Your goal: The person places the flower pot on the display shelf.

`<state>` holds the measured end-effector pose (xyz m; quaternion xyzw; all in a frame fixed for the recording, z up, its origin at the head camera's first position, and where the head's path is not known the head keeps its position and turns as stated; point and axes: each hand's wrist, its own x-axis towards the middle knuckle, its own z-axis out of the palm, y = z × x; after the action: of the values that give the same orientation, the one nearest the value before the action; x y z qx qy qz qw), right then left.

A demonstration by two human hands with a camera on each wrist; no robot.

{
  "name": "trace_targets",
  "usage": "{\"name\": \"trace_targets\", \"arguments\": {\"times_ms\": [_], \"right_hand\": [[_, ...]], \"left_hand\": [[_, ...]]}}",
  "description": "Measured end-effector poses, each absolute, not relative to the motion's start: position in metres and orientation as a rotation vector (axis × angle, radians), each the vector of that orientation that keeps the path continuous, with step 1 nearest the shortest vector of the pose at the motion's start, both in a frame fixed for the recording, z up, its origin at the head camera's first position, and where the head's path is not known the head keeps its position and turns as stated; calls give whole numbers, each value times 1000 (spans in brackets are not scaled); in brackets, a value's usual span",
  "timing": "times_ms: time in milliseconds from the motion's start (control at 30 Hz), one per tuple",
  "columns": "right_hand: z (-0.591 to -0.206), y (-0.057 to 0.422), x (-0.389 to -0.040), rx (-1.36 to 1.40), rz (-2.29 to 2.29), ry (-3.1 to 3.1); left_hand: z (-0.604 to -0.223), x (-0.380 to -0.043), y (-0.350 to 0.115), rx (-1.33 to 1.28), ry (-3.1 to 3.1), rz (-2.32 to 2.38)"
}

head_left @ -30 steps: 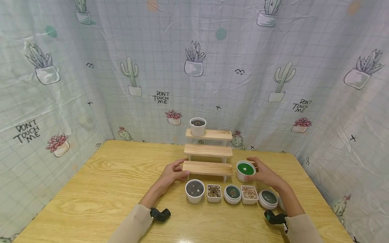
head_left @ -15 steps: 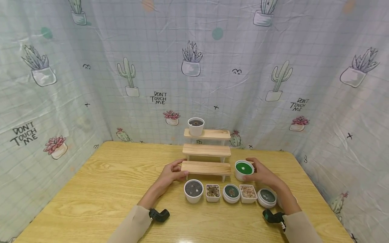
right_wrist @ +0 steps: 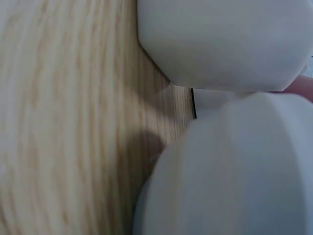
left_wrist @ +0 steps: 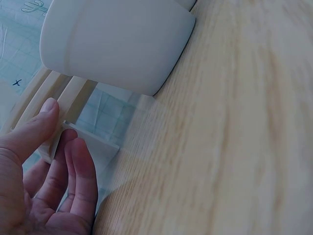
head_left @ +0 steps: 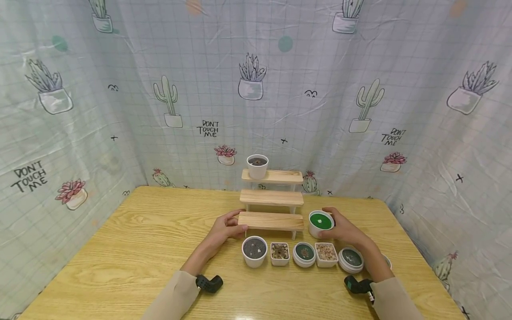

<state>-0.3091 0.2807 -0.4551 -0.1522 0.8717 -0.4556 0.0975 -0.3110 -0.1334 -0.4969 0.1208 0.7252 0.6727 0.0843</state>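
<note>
a row of pots (head_left: 304,254) stands on the desk (head_left: 120,258). beyond, the left hand (head_left: 222,231) has its grip pinching the bottom step (head_left: 272,221) of a wooden stand (head_left: 272,197); the right hand (head_left: 347,230) grips a green-filled cup (head_left: 320,224) just right of it. a white cup (head_left: 257,170) tops the stand.

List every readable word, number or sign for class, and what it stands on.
"DON'T TOUCH ME": left of the pale blue-grey fabric curtain.
"DON'T TOUCH ME": curtain, near middle.
"DON'T TOUCH ME": curtain, right.
"x": small black crosses, same curtain.
No readable numbers.
</note>
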Motion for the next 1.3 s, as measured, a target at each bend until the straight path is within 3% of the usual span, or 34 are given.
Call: {"name": "trace_targets", "arguments": {"times_ms": [1300], "right_hand": [[-436, 276, -304, -362, -1353, 2615]], "left_hand": [[-497, -314, -133, 341, 2137, 2021]]}}
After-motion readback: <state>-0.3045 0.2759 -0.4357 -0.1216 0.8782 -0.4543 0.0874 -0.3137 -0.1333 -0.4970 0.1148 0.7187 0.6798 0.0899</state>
